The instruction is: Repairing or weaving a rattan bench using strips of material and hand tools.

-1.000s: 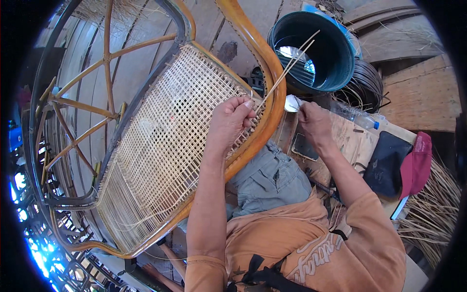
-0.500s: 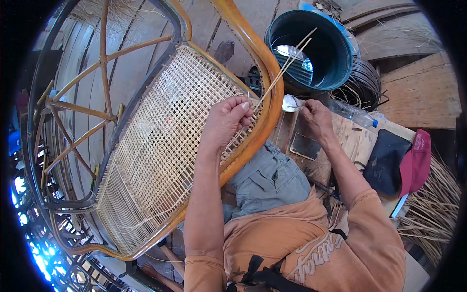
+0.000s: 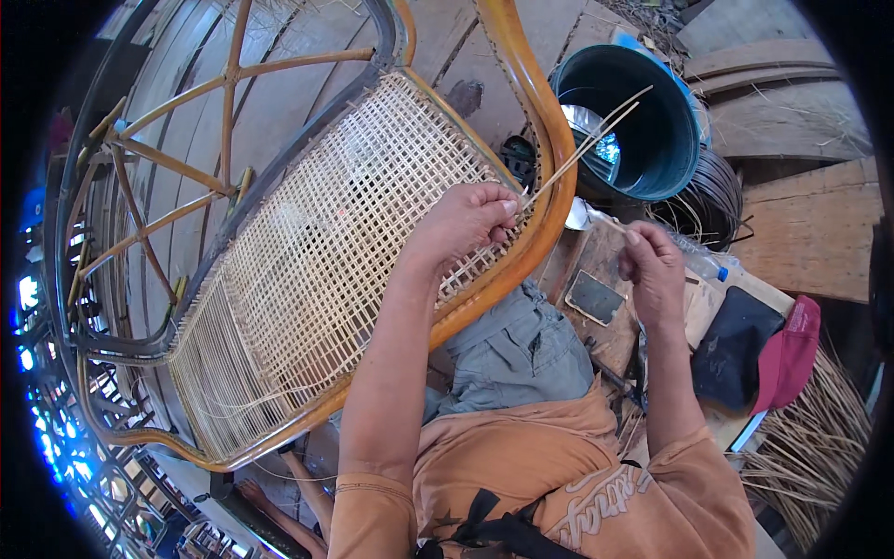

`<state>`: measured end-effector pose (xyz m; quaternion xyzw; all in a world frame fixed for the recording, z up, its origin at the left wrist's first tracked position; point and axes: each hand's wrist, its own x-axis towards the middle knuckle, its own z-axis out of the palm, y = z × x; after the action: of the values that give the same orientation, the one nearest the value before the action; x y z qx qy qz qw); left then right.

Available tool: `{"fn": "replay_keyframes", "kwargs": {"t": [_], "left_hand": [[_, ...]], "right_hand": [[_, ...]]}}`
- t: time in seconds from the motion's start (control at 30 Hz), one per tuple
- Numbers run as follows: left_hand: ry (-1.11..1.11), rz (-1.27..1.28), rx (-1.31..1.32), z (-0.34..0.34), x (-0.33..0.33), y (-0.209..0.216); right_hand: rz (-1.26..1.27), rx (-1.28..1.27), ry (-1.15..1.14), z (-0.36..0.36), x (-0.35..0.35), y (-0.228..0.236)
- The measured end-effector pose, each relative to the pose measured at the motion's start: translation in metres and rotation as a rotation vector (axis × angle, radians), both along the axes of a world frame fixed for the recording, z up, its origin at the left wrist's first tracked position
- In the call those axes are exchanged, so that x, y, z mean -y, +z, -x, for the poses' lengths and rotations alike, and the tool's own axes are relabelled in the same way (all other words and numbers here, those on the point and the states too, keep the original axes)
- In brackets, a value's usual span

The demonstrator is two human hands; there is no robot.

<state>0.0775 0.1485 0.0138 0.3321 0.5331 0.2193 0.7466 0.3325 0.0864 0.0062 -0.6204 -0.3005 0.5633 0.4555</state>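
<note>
The left grip—the left hand (image 3: 470,224)—pinches two strands (image 3: 596,144) at a corner of the webbing (image 3: 335,224), which spans the frame (image 3: 562,130) in front of the person, toward the left. The strands slant over the frame and across the bucket (image 3: 672,121). The right hand (image 3: 654,265) grasps a pale sliver (image 3: 607,222) beside the bottle (image 3: 700,261), near a pouch (image 3: 740,345) and cap (image 3: 787,359).

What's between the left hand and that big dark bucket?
In the head view, the glossy orange-brown frame rail runs between the left hand and the bucket, with two pale strands crossing over it.
</note>
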Motion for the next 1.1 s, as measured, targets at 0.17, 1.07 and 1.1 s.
{"fn": "replay_keyframes", "kwargs": {"t": [0.17,1.07,1.1], "left_hand": [[-0.058,-0.032,-0.020,0.003,0.000,-0.001],[-0.080,-0.013,0.003,0.007,-0.001,-0.003],[-0.078,-0.013,0.016,0.007,-0.001,-0.003]], "right_hand": [[-0.055,-0.050,0.151,0.040,-0.016,-0.001],[-0.117,0.147,0.127,0.061,-0.024,-0.013],[-0.127,0.159,0.129,0.061,-0.024,-0.014]]}}
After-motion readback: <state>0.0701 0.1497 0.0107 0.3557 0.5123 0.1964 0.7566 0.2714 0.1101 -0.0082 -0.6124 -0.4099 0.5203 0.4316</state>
